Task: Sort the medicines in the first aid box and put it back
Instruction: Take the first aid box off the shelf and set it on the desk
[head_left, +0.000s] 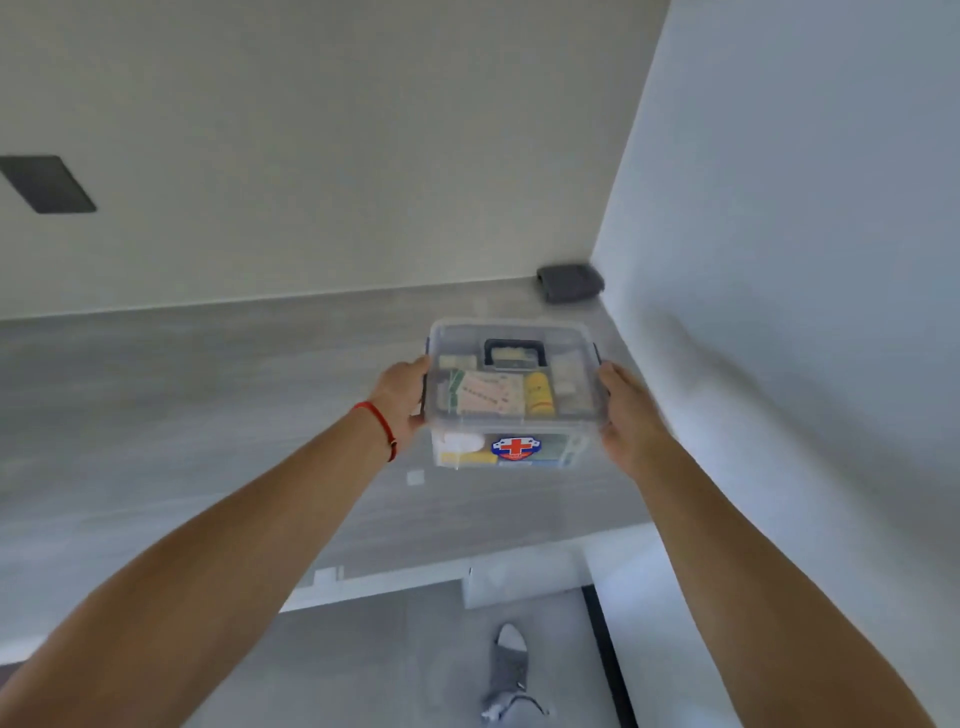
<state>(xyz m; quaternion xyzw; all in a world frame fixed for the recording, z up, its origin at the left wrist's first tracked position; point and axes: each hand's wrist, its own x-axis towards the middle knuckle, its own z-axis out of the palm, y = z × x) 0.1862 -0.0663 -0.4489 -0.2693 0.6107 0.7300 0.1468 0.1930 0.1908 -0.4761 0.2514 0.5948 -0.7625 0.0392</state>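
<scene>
Box (514, 395) gripped both sides, left hand (400, 392) on left wall, right hand (631, 415) on right wall; over grey counter (208, 415), near corner; resting or just above, cannot tell. Keep level, squeeze evenly, lower flat, slide toward wall, clear of folded grey cloth (570, 283). Lid on, handle (514, 352) flat. Inside: yellow bottle (538, 395), paper packets (485, 395), white roll low at front.

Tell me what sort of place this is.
Probably a home room: a bare grey counter set into a corner of plain white walls, with a folded grey cloth at the back and a slippered foot on the floor.
</scene>
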